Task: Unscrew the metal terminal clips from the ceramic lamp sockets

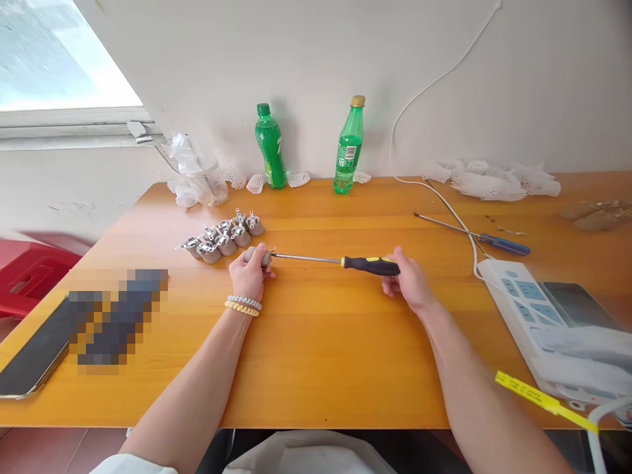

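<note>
- While the left hand closes its fingers around a small grey cylindrical fitting on the table, the right hand grips the black-and-yellow handle of a long screwdriver, its thin steel shaft lying level with the tip at the fitting.
- Just beyond the left hand sits a curved row of similar grey fittings with shiny metal clips.
- Two green plastic bottles stand upright against the white wall; their fill level is unclear.
- White foam netting lies crumpled at the far right.
- A second, blue-handled screwdriver and a white power strip rest on the smooth orange wooden table.
</note>
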### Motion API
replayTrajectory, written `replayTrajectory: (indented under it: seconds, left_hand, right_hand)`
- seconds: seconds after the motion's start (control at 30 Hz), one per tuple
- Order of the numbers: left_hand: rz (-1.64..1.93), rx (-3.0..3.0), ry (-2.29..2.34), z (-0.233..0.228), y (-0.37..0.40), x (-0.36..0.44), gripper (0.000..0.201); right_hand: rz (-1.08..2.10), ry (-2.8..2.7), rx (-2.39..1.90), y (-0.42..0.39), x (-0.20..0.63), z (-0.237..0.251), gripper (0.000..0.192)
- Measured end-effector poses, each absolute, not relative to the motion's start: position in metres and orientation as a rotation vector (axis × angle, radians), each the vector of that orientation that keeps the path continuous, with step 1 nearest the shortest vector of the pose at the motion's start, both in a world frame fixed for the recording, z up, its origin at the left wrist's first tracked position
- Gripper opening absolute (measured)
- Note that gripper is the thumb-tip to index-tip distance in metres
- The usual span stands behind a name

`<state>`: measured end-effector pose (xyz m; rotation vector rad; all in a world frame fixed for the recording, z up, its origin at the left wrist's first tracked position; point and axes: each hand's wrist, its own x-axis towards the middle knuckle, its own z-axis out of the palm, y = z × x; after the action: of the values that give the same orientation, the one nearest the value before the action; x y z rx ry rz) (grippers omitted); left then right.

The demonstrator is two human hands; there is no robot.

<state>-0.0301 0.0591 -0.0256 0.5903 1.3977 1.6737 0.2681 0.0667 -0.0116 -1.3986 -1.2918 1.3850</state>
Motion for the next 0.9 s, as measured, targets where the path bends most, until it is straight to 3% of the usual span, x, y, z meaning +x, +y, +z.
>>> replayTrajectory:
  seconds: [0.1, 0.3, 0.5, 0.7, 0.9]
  left_hand:
    - [1.674, 0.579, 1.393, -0.025, 0.060, -0.030, 0.033]
    - [1.676, 0.577, 1.396, -0.026, 0.060, -0.031, 0.033]
    - [1.657, 0.603, 1.402, -0.026, 0.059, -0.030, 0.033]
    - [1.653, 0.595, 1.403, -0.026, 0.058, -0.031, 0.034]
    - [1.670, 0.565, 1.415, -0.027, 0.061, -0.031, 0.032]
  right_hand:
    - [1.542, -1.194, -1.166, 0.065, 0.269, -0.009, 0.035]
    - [1.376, -1.369, -1.296, 0.064, 0.269, -0.014, 0.036]
    - [1.239, -1.401, -1.545, 0.066, 0.269, -0.016, 0.054]
    - [1.608, -1.171, -1.128, 0.065, 0.269, -0.014, 0.037]
    - [1.395, -1.350, -1.321, 0.066, 0.267, -0.022, 0.038]
